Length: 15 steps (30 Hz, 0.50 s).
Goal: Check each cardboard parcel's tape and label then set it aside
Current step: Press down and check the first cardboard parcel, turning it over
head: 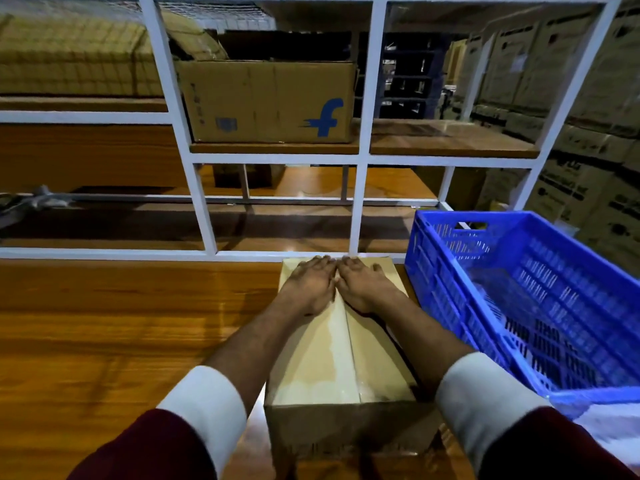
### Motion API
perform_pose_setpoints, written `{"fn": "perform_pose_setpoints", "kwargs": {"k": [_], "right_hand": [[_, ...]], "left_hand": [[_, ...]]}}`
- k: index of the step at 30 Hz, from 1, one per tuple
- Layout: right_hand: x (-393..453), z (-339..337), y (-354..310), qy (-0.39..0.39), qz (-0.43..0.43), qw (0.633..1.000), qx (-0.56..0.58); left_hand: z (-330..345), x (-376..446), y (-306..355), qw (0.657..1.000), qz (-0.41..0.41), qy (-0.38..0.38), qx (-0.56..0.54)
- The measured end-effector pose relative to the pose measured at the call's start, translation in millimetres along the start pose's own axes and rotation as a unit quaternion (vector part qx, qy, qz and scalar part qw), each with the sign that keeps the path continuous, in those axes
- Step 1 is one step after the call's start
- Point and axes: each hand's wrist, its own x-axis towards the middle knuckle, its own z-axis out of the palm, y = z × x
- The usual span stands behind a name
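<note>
**Parcel under both palms**

Parcel (341, 358) is sitting on the wooden table (104, 323), beside the blue crate (519, 306). Left hand (308, 284) and right hand (363, 285) are pressing flat, fingers straight, along its taped seam (341, 344).

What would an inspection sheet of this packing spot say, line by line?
Surface: glossy wooden table, parcel and crate on it.
Job's things: cardboard parcel lying flat, clear tape along its top seam; no label visible on the faces shown.
Clutter: blue plastic crate right of the parcel, looks empty.
Hands: left hand and right hand flat on the parcel's far end, side by side, fingers straight.
Cables: nothing seen.
Surroundings: white metal rack behind the table, holding a printed carton; stacked cartons at far right.
</note>
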Motion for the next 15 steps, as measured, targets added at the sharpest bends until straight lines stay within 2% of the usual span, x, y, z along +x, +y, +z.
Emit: {"fn": "perform_pose_setpoints", "kwargs": {"k": [5, 12, 15], "right_hand": [[2, 14, 1, 0.035, -0.012, 0.998, -0.047], [-16, -5, 20, -0.028, 0.008, 0.999, -0.030], [-31, 5, 29, 0.007, 0.007, 1.000, -0.016]], "left_hand": [[11, -2, 2, 0.999, -0.013, 0.031, 0.026], [4, -20, -6, 0.999, -0.038, 0.034, -0.002], [7, -40, -11, 0.998, -0.027, 0.058, -0.011]]}}
